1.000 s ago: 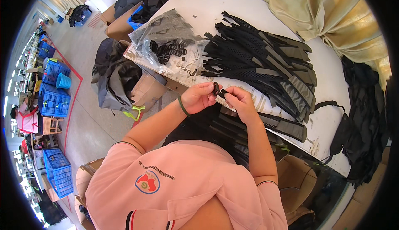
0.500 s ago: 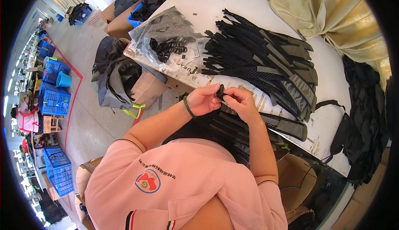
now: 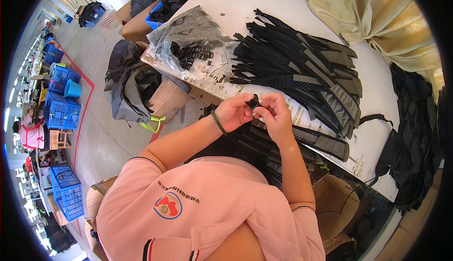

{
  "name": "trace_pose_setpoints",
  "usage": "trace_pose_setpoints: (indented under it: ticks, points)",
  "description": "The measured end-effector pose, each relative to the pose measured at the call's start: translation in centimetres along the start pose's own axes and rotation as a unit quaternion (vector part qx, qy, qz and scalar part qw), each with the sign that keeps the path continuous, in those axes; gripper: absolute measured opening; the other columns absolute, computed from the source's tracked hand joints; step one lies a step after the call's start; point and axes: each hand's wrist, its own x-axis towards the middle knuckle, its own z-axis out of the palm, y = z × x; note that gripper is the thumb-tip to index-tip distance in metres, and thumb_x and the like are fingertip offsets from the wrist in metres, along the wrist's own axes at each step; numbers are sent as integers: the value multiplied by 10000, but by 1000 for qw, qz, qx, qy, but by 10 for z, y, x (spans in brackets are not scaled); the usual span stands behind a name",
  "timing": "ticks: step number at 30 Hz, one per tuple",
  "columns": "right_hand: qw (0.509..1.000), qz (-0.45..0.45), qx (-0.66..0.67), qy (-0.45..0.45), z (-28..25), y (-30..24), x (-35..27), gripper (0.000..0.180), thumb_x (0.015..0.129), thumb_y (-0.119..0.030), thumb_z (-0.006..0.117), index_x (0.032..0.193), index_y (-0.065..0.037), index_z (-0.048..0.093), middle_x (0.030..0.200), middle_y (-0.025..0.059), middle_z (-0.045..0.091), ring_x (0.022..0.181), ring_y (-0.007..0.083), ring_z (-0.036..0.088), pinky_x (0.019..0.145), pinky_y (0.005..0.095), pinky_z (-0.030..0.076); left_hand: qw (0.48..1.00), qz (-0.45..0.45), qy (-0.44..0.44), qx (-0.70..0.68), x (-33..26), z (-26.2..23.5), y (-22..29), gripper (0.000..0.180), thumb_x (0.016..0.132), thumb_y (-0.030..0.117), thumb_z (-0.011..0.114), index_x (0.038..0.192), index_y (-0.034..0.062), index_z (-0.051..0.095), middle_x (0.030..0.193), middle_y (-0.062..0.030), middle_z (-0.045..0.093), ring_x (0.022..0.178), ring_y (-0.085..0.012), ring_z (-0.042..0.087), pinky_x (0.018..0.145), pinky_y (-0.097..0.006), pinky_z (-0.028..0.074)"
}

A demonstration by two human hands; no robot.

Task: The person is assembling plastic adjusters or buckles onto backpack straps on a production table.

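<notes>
Just in front of the table's near edge, my left hand (image 3: 231, 113) pinches a small black piece (image 3: 253, 102), perhaps a buckle or a folded strap end; its exact kind does not show. The thumb and fingers of my right hand (image 3: 277, 118) close on its right side. Beyond my hands lies a heap of black and grey mesh straps (image 3: 302, 74). Left of the heap, several black plastic buckles (image 3: 194, 53) spill from a clear plastic bag (image 3: 181, 29). More dark straps (image 3: 257, 149) lie below my hands, partly hidden by my arms.
The white table (image 3: 236, 1) has a worn near edge. A carton with black plastic lining (image 3: 134, 79) stands on the floor at left. An opened carton (image 3: 332, 199) sits by my right elbow. Black fabric (image 3: 410, 133) hangs at the right, below a gold curtain (image 3: 377, 20).
The black piece has turned and shifted slightly right between my hands. The fingers of my right hand have risen and spread a little around it. The straps and bag stay in place.
</notes>
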Motion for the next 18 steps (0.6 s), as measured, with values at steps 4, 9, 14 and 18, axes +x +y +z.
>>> trace_pose_setpoints:
  ticks: [4,9,14,18]
  points:
    - [983,-101,-154,-29,0,-14,5,140,786,45,621,904,-28,613,829,65,613,728,144,594,648,242,467,995,38,68,57,0,9,-2,98,939,197,506,908,110,541,820,-18,605,660,-108,572,628,-244,470]
    - [901,-260,-344,47,-3,-7,8,148,780,32,634,915,-27,617,791,51,573,680,138,558,647,229,446,969,107,103,199,2,25,3,97,920,163,553,909,81,503,794,-37,602,604,-115,580,561,-237,482]
    - [996,-81,-16,37,2,-5,-1,143,780,42,638,902,-26,613,744,-6,532,650,94,503,632,198,419,931,177,109,301,5,29,2,94,905,133,585,897,68,517,792,-19,587,657,-76,569,595,-217,480]
    - [987,87,132,39,-2,-5,-2,206,765,65,644,914,-45,553,722,-45,490,651,37,467,611,173,403,903,213,122,352,4,28,2,78,889,102,602,887,54,539,791,-3,584,692,-61,561,614,-208,474]
